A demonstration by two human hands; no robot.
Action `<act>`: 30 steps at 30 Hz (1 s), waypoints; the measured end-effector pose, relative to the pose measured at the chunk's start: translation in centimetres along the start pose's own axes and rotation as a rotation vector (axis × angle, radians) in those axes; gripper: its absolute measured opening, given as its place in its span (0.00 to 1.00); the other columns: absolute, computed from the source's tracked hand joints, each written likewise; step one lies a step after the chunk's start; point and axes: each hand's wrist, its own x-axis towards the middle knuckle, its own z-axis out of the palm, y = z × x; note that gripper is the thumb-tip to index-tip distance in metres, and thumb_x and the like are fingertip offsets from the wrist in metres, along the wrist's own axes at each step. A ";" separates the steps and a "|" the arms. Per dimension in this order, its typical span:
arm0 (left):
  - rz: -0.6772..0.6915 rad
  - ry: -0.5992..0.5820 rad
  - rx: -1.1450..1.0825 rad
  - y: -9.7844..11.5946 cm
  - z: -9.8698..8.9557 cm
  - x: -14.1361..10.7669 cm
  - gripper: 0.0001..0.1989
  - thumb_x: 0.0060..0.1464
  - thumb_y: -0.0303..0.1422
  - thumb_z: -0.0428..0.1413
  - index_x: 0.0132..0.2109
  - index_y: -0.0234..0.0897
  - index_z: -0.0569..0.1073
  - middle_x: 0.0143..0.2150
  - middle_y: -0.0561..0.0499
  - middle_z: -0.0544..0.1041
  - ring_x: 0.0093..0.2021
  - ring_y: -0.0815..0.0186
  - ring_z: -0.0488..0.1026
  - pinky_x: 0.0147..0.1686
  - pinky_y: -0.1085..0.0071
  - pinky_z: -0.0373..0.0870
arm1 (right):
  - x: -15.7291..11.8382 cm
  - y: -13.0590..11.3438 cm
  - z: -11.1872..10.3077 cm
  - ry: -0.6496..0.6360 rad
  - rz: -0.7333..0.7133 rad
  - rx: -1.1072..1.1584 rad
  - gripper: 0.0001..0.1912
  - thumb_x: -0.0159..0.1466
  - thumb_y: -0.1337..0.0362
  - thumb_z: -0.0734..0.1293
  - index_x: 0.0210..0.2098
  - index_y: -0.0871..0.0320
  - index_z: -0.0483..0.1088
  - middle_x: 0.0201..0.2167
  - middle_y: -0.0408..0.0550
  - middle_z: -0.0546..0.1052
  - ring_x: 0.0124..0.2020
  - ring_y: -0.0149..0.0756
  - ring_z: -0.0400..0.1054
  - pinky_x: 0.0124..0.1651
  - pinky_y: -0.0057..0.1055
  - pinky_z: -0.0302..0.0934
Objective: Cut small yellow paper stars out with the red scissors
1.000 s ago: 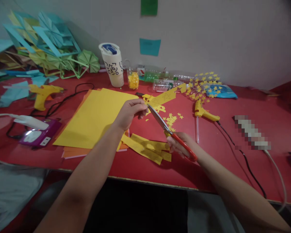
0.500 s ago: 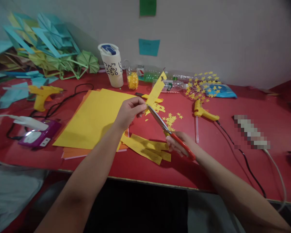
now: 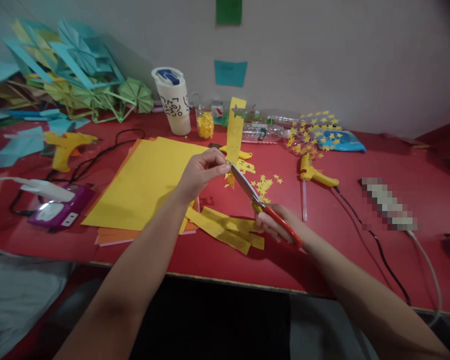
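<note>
Pinched in my left hand (image 3: 204, 172) is a yellow paper strip (image 3: 234, 131), held upright, with a star-shaped cutout near its top. My right hand (image 3: 275, 222) is closed round the red handles of the scissors (image 3: 243, 182). The blade tips meet the paper right at my left fingertips; whether the blades are fully closed is hard to make out. Small yellow paper stars (image 3: 263, 187) lie in a heap on the red table beyond the scissors. Several cut yellow strips (image 3: 225, 230) rest below, between my forearms. A yellow-handled cutter (image 3: 244, 155) lies behind the held strip.
Yellow paper sheets (image 3: 135, 185) lie over orange ones at left. Glue guns with cords sit left (image 3: 65, 150) and right (image 3: 318, 177). A white tumbler (image 3: 174, 107), a cup of yellow pieces (image 3: 205, 125) and plastic bottles (image 3: 262, 132) line the wall. A purple power socket (image 3: 63, 210) stands front left.
The yellow strip has swung from leaning right to nearly upright, its top moving left, and its lower end now shows below my fingertips. My hands and the scissors have barely shifted.
</note>
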 end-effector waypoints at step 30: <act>0.043 0.004 0.019 0.2 0.6 -0.2 0.09 0.46 0.30 0.58 0.22 0.37 0.67 0.25 0.54 0.65 0.28 0.71 0.62 0.32 0.70 0.60 | 0.0 -0.6 0.5 0.041 0.032 0.100 0.26 0.52 0.39 0.66 0.20 0.55 0.58 0.09 0.32 0.57 0.11 0.25 0.56 0.26 0.31 0.65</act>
